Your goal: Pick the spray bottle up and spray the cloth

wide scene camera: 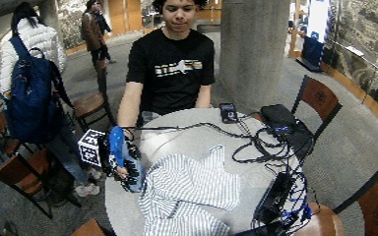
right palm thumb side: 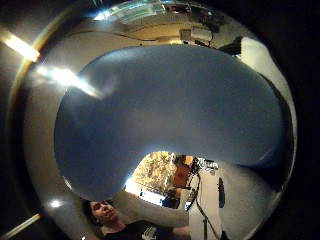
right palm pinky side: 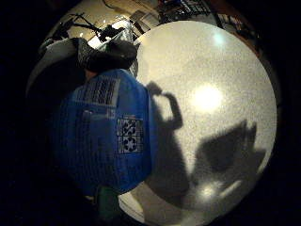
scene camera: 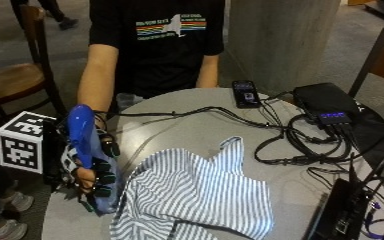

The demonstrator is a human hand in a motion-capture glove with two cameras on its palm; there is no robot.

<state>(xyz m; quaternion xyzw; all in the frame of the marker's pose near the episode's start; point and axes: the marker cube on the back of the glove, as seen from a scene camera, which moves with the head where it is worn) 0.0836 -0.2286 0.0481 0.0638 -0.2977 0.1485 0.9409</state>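
From the outside view I see my black-gloved right hand [scene camera: 93,181] with its grip wrapped around the blue plastic spray bottle [scene camera: 82,136], held upright over the near left edge of the round grey speckled counter [scene camera: 179,131]. The white-and-blue striped cloth [scene camera: 198,192] lies crumpled on the counter just beside the hand. Beyond the cloth there is bare counter up to a black phone [scene camera: 246,93] near the far edge; black cables [scene camera: 282,135] and a black box [scene camera: 326,102] crowd the right side. The person's black T-shirt [scene camera: 169,30] carries a striped chest print; I cannot read its lettering.

In the wide outside view the bottle [wide scene camera: 117,142] stands in the hand [wide scene camera: 129,169] at the counter's [wide scene camera: 189,142] left rim, the cloth [wide scene camera: 189,189] spreading from it toward the near edge. Wooden chairs [wide scene camera: 317,101] stand around the counter.

In the little-finger-side palm view the bottle [right palm pinky side: 106,132] fills much of the picture. Its label shows a barcode and a square of small symbols; the print is too fine to read. Bare speckled counter [right palm pinky side: 211,80] lies beside it, with shadows across it.

In the thumb-side palm view the bottle's smooth blue body [right palm thumb side: 170,110] fills most of the picture, with no writing showing.
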